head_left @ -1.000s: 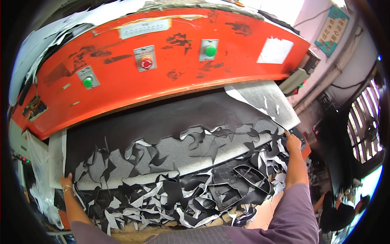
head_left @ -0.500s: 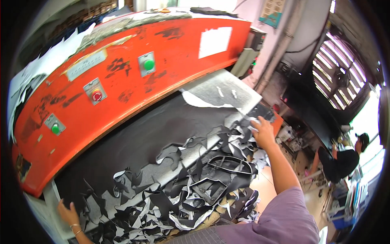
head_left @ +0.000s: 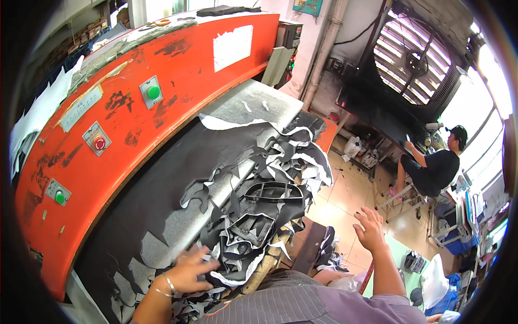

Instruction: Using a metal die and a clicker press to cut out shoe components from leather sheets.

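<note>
My left hand (head_left: 188, 271), a bangle on its wrist, hovers with spread fingers over the near edge of the heap of black and white offcuts (head_left: 208, 302). Whether it touches the scraps I cannot tell. My right hand (head_left: 370, 229) is raised in the air on the right, above the tiled floor, fingers apart and nothing in them. A dark sheet (head_left: 156, 178) with ragged cut-outs lies on the pale press bed (head_left: 264, 97). Among the scraps sit two metal cutting dies, one angular (head_left: 254, 231) and one long and curved (head_left: 275, 190).
An orange press beam (head_left: 178, 65) spans the bed, carrying green buttons (head_left: 154, 92) and a red one (head_left: 99, 143). Right of me stands a pale green table (head_left: 402, 267). Farther off a person in black (head_left: 434, 167) sits by a dark bench (head_left: 372, 102) and a large fan (head_left: 415, 63).
My left hand has moved right, from the bed's left end to above the scraps. My right hand has left the bed's far corner, where offcuts now hang over. The view has turned right.
</note>
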The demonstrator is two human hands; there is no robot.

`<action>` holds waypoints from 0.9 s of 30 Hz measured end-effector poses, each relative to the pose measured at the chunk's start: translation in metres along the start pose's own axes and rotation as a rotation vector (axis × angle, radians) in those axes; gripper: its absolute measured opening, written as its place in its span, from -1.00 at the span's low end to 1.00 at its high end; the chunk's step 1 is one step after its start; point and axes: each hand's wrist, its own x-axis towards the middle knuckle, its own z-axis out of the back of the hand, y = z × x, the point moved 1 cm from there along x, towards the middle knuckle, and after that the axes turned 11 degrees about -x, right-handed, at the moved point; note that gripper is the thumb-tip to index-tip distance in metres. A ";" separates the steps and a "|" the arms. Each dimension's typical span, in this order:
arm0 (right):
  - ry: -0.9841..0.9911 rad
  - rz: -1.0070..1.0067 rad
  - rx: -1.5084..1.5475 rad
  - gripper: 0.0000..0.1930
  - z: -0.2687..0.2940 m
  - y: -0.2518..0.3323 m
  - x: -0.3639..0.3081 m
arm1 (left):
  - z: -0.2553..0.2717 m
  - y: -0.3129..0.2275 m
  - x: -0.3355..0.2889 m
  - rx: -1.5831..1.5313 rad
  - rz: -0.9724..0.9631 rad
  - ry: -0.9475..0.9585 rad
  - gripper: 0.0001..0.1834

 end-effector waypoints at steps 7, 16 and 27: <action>-0.156 0.212 0.170 -0.69 -0.010 0.047 0.056 | 0.063 0.024 0.090 -1.515 0.016 -0.920 -0.41; 0.033 0.580 0.264 -0.43 -0.062 0.114 0.160 | 0.098 0.073 0.198 -1.732 0.005 -1.349 -0.43; 0.214 0.836 0.593 -0.57 -0.118 0.102 0.215 | 0.115 0.001 0.212 -1.114 0.507 -1.192 -0.88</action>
